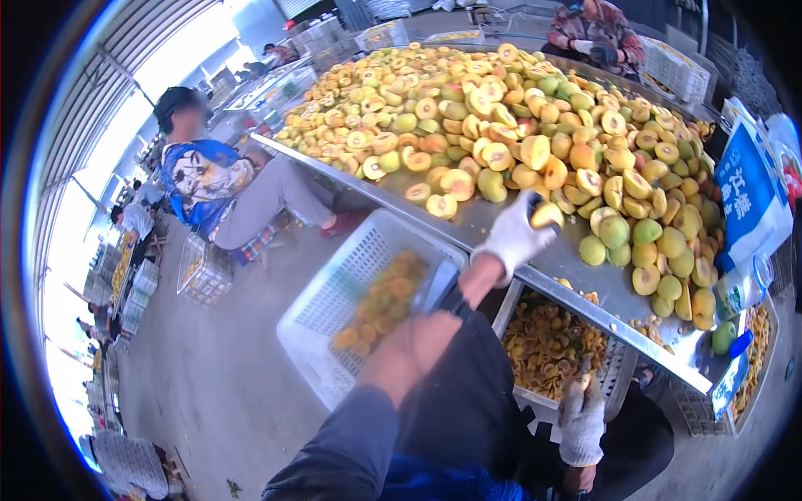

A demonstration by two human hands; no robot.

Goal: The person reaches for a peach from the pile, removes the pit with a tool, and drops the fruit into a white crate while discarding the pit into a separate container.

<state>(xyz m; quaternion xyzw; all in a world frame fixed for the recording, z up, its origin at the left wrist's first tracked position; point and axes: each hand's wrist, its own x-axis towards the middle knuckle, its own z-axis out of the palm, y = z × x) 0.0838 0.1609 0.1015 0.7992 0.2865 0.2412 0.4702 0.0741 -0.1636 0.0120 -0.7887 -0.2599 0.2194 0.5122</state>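
Note:
My left hand (511,238), in a white glove with dark fingertips, is over the near edge of the metal table (393,188). It is closed on a peach half (547,216) with yellow flesh. My left forearm is smeared by motion. Low on the right, my right hand (581,417) wears a knitted glove and points away from me, its fingers closed around something narrow that I cannot make out. Just beyond it is a crate (616,376) of peach scraps (551,346). A large heap of yellow peaches (501,125), many halved, covers much of the table.
A white plastic basket (313,313) with some peach halves stands left of my legs. A blue-and-white bag (752,188) and a clear bottle (743,288) are at the table's right end. One person (209,179) sits at left; another person (597,37) works across the table.

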